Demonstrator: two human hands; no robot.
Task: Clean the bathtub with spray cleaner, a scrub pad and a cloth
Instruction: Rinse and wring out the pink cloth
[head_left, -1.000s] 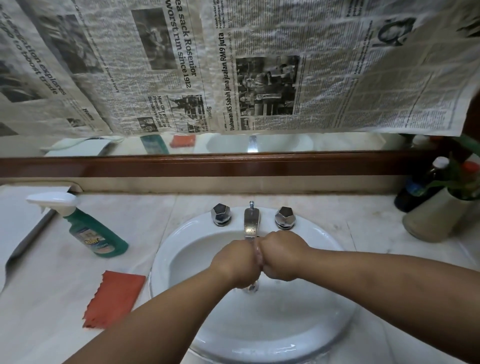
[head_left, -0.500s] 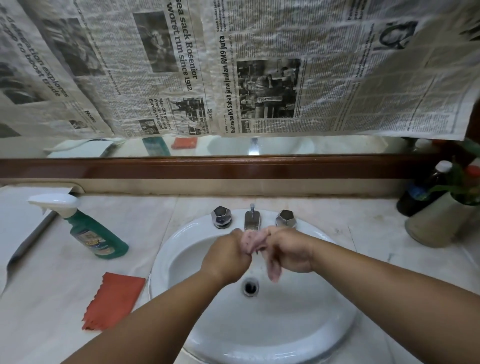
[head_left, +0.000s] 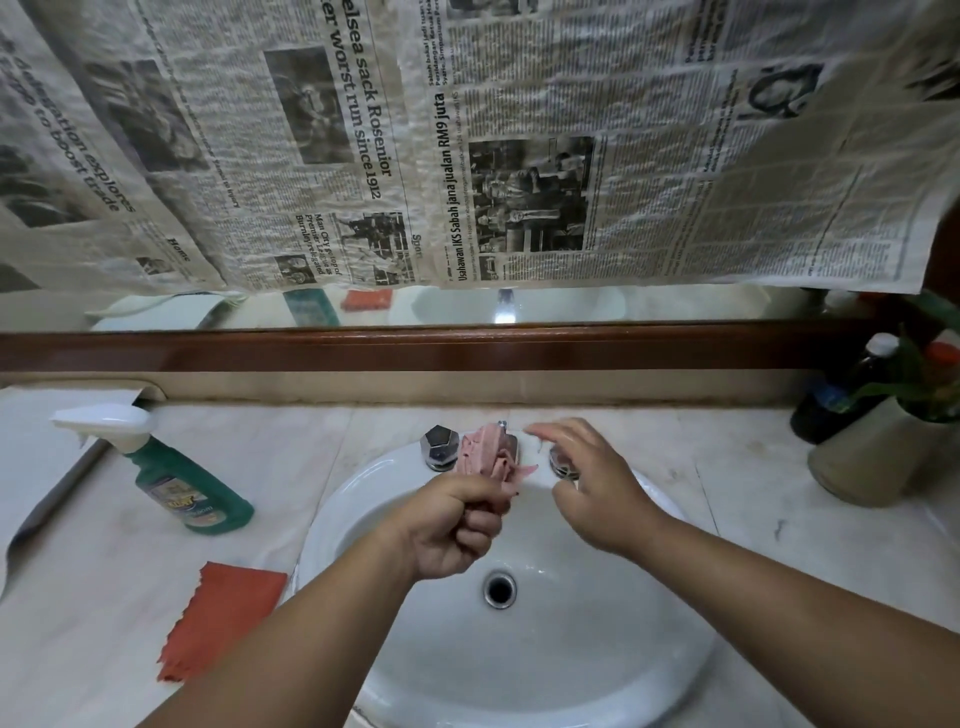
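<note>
Over the sink (head_left: 691, 649), two hands work near its 12 o'clock rim. The left hand (head_left: 452, 525) is a fist, fingers clamped on the lower end of one pink cloth (head_left: 488, 452), whose bunched free end sticks up toward 12 o'clock in front of the single spout (head_left: 513, 442). The right hand (head_left: 587, 478), at 1 o'clock from the drain (head_left: 500, 588), has its fingers apart and loosely bent, holding nothing. It lies over the right one of two knobs (head_left: 563, 469); whether it touches that knob I cannot tell. The left knob (head_left: 440, 447) stands bare, just beside the cloth.

On the counter (head_left: 322, 452), at the sink's 9 o'clock, one green sprayer (head_left: 192, 493) with a white head leans toward 10 o'clock. One red pad (head_left: 223, 618) lies flat at 8 o'clock, close to the sink's rim.

At 2 o'clock, one beige pot (head_left: 872, 457) holds a green plant (head_left: 930, 384). Behind it stand two bottles: a dark one (head_left: 841, 405) with a white cap, and one with a red cap (head_left: 943, 353), mostly hidden.

Newspaper (head_left: 467, 130) covers most of the mirror (head_left: 675, 306) at 12 o'clock.
</note>
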